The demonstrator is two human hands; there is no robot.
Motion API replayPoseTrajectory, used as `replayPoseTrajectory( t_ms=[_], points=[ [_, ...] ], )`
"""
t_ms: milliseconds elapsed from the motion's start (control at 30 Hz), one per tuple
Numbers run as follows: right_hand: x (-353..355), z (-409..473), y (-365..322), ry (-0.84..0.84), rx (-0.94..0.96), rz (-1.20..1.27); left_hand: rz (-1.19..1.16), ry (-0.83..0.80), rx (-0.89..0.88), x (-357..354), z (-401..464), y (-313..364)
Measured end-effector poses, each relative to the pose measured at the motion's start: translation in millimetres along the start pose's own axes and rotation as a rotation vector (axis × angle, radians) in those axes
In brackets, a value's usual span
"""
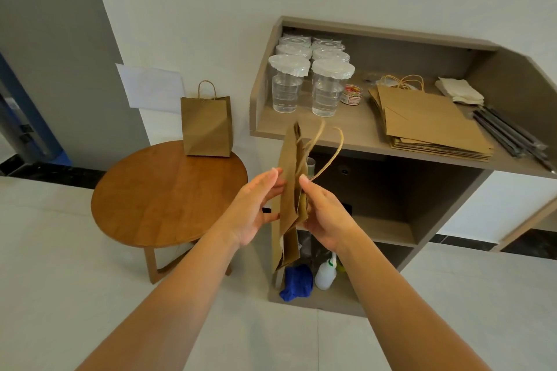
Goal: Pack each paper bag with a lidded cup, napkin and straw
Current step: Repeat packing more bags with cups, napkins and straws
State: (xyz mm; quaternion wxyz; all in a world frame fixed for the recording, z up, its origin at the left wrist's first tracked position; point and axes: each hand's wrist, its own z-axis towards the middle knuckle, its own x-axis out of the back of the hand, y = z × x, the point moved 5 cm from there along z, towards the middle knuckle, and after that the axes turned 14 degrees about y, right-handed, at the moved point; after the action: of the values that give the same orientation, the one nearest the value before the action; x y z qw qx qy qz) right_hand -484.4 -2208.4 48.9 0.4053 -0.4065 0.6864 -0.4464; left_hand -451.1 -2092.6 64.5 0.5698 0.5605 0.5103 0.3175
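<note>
Brown paper, edge-on to the camera: a folded bag [289, 190] hangs between the two hands, in the air in front of the shelf unit [391, 141]. The left hand [256, 208] lies flat against one side, fingers straight; the right hand [322, 211] presses the other, thumb up by the twine handles [328, 147]. That looks like the start of spreading the bag open so it can stand and take a load.

One bag [207, 126] already stands opened on the round tabletop [168, 190], at its far edge, likely parked there to leave room for more; whether it is filled cannot be told.

Supplies sit in rows on the shelf, all near to reach: lidded cups [310, 81] at the left, a flat stack of bags [428, 123] in the middle, napkins [461, 90] behind it, dark straws [509, 132] at the right.

Next call: pull the sides apart and square the base before anything goes in
</note>
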Motion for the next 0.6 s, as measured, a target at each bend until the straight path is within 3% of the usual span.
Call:
replayPoseTrajectory(
  t_ms=[333,467,600],
  points=[
    [-5.2,1.0,16.6,-0.075,0.016,-0.102,0.103,0.088,0.24,-1.5,10.1,-11.3],
    [2.4,6.3,19.1,-0.014,-0.157,0.076,0.236,0.062,0.078,-0.4,7.6,-10.3],
    [-3.9,13.2,13.7,0.047,-0.099,-0.172,0.45,0.028,-0.039,-8.5,5.8,-17.0]
  ],
)
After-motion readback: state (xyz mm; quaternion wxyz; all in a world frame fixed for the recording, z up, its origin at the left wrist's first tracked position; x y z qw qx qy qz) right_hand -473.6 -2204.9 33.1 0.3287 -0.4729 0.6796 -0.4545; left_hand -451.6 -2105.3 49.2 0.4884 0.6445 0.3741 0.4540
